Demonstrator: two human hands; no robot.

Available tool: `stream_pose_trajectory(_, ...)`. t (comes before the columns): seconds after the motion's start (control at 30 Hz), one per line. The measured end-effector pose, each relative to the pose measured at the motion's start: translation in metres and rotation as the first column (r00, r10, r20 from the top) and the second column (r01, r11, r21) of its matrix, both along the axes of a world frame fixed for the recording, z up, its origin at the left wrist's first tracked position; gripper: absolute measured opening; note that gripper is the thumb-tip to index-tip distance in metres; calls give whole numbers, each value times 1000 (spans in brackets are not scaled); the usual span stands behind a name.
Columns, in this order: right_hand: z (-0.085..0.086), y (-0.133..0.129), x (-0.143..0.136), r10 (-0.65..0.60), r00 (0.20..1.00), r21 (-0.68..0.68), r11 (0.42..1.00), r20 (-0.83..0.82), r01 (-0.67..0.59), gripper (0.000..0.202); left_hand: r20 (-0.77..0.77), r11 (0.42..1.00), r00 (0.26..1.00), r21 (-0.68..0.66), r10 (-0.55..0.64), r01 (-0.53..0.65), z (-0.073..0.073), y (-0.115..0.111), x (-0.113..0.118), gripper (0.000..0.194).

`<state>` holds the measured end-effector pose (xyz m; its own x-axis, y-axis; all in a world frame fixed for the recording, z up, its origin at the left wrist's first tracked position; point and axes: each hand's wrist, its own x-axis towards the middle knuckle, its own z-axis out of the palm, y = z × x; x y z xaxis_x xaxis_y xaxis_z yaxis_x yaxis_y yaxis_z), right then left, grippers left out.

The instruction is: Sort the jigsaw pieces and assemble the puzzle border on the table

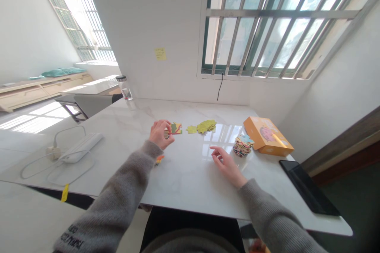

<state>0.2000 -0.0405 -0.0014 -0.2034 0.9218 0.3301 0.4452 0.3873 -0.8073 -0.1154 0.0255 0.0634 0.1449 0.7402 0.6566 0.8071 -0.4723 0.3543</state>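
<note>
My left hand [160,135] is closed in a pinch at a jigsaw puzzle piece [177,128] patterned in green, yellow and red. Striped edges of something, perhaps more pieces, show between its thumb and finger. An orange puzzle piece [159,159] lies partly hidden below the left wrist. Above the tabletop, my right hand [226,164] has its index finger stretched out and the others loosely bent, holding nothing. Between the hands and farther back is a spread pile of yellow-green puzzle pieces [207,126]. A tall stack of puzzle pieces [243,146] stands right of my right hand.
An orange box [268,136] sits behind the stack, and a black tablet or phone [308,186] lies at the right edge. On the left are a white power strip [81,148] and its cable. A glass bottle [124,88] stands at the back left corner of the white table [190,182].
</note>
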Motion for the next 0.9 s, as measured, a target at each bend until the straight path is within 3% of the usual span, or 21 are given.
stream_pose_trajectory(0.1,1,-1,-1,4,999,1,1000,37,-4,32,-48,995,997,-74,62,-65,4,29,-36,19)
stream_pose_trajectory(0.2,0,-1,0,4,998,0,1000,56,-4,32,-63,987,996,-144,60,-69,0,49,-55,19)
stream_pose_trajectory(0.43,-4,0,0,21,997,9,1000,80,-21,32,-51,973,998,-225,37,-48,-12,61,-61,18)
stream_pose_trajectory(0.57,-4,0,0,18,996,9,1000,89,-19,32,-77,971,996,-227,52,-69,-11,58,-61,17)
stream_pose_trajectory(0.67,-4,0,-1,16,997,25,1000,79,-18,32,-61,994,997,-102,37,-44,0,46,-47,24)
stream_pose_trajectory(0.77,-6,2,0,-12,997,47,999,72,9,34,-48,998,997,22,-54,55,11,29,-11,25)
stream_pose_trajectory(0.9,-11,7,3,-95,994,88,992,53,90,36,-157,974,964,-112,-214,198,1,18,57,36)
